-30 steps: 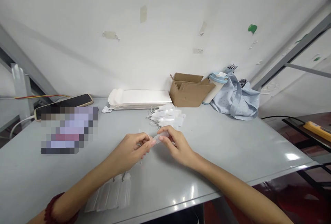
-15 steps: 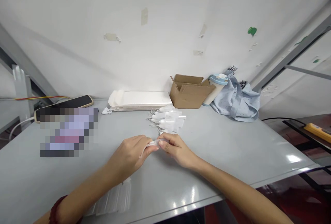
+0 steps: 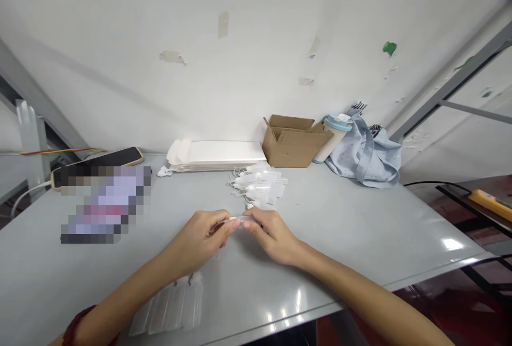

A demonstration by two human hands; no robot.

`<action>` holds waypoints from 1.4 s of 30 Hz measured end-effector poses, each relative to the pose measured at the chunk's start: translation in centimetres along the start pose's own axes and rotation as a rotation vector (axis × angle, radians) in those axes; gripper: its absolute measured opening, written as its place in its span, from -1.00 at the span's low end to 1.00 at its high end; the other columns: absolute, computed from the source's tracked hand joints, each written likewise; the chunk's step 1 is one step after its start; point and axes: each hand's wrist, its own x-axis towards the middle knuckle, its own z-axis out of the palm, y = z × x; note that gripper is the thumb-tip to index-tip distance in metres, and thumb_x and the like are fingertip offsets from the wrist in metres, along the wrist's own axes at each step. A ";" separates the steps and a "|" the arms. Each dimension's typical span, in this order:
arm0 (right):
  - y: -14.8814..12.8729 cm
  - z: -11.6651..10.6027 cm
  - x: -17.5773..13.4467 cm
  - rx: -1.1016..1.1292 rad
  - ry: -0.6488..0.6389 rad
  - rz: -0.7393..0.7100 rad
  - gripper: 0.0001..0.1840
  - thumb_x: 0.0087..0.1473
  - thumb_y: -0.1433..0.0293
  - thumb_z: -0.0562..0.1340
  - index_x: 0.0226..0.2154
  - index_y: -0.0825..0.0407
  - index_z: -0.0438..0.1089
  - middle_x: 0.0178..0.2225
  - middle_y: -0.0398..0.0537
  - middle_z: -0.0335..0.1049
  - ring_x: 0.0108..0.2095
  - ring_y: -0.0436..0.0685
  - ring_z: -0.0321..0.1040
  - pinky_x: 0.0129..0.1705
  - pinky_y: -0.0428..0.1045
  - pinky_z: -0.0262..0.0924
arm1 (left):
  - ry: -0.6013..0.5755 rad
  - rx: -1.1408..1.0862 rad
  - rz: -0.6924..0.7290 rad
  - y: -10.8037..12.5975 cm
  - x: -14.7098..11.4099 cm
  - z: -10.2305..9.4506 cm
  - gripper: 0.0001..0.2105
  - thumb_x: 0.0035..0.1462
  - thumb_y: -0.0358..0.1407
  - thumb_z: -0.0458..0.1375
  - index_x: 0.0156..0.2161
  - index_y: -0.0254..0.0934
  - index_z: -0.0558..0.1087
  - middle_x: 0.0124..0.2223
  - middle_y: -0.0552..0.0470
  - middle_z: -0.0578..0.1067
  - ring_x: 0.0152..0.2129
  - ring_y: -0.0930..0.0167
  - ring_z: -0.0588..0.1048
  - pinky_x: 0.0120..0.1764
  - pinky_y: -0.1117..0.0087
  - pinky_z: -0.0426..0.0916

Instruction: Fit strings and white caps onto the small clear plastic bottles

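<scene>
Over the middle of the desk, my left hand (image 3: 208,235) and my right hand (image 3: 275,235) pinch one small translucent plastic piece (image 3: 242,221) between thumbs and fingers. Much of the piece is hidden by the fingers, and its exact kind cannot be made out. Just beyond my hands lies a pile of clear and white plastic pieces (image 3: 262,185) with thin cords at their left ends. Below my left forearm, several flat clear plastic sleeves (image 3: 172,307) lie side by side near the front edge, partly covered by the arm.
Along the wall stand a stack of white flat boxes (image 3: 224,155), an open cardboard box (image 3: 294,149), a lidded cup (image 3: 334,135) and a light blue cloth bag (image 3: 366,157). A black phone-like device (image 3: 104,160) and a blurred-out screen (image 3: 110,199) lie at left on the grey desk (image 3: 352,228).
My left hand has shifted its grip, its thumb now meeting the right thumb on the plastic piece. The cord that stuck out over the left hand now hangs mostly hidden beneath it.
</scene>
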 end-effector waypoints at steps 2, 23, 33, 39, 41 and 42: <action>0.1 0.0 0.0 0.325 -0.094 0.201 -0.57 0.10 0.04 0.15 -0.50 0.07 0.25 -0.63 -0.28 0.01 -0.63 -0.09 -0.07 -0.58 -0.13 -0.09 | 0.055 0.082 0.082 -0.4 0.0 0.3 -0.60 0.23 -0.11 -0.08 -0.59 -0.25 0.18 -0.66 0.19 0.21 -0.70 0.53 0.17 -0.58 0.47 0.06; -0.5 -4.6 2.0 0.521 0.320 0.163 -0.64 0.01 0.12 0.25 -0.33 0.09 0.27 -0.48 -0.16 0.26 -0.61 -0.09 0.09 -0.62 -0.14 -0.02 | 0.565 0.940 -0.005 -7.8 1.4 -10.3 -0.73 0.21 -0.25 -0.08 -0.23 -0.36 0.41 -0.23 -0.20 0.44 -0.16 0.10 0.33 -0.11 0.11 0.26; 2.8 -4.9 2.5 -0.500 0.548 -0.033 -0.72 0.12 0.20 0.11 -0.20 0.02 0.09 -0.64 -0.34 0.10 -0.65 -0.01 0.05 -0.51 -0.09 -0.04 | 0.450 1.021 -0.004 -10.0 2.0 -11.0 -0.69 0.20 -0.32 -0.11 -0.08 -0.40 0.40 -0.05 -0.19 0.45 -0.07 0.08 0.29 -0.06 0.12 0.25; 3.9 -5.3 2.8 -0.613 0.527 -0.048 -0.79 0.12 0.23 0.11 -0.24 0.02 0.23 -0.66 -0.29 0.12 -0.63 0.02 0.10 -0.47 -0.07 0.05 | 0.480 1.003 -0.027 -10.9 2.6 -10.5 -0.66 0.13 -0.32 -0.11 -0.13 -0.37 0.44 -0.09 -0.25 0.47 -0.13 0.04 0.33 -0.10 0.07 0.26; 4.2 -5.3 2.9 -0.600 0.511 -0.076 -0.79 0.13 0.27 0.10 -0.21 0.03 0.26 -0.58 -0.20 0.25 -0.59 0.03 0.17 -0.44 -0.05 0.11 | 0.484 0.992 -0.026 -11.2 2.8 -10.5 -0.66 0.13 -0.30 -0.11 -0.13 -0.36 0.45 -0.10 -0.25 0.47 -0.13 0.05 0.34 -0.08 0.07 0.26; 4.3 -5.3 3.0 -0.590 0.503 -0.103 -0.79 0.14 0.28 0.09 -0.20 0.04 0.27 -0.50 -0.13 0.33 -0.56 0.03 0.20 -0.43 -0.04 0.15 | 0.488 0.985 -0.027 -11.3 2.8 -10.6 -0.65 0.12 -0.30 -0.11 -0.13 -0.36 0.45 -0.10 -0.25 0.46 -0.12 0.06 0.34 -0.07 0.08 0.26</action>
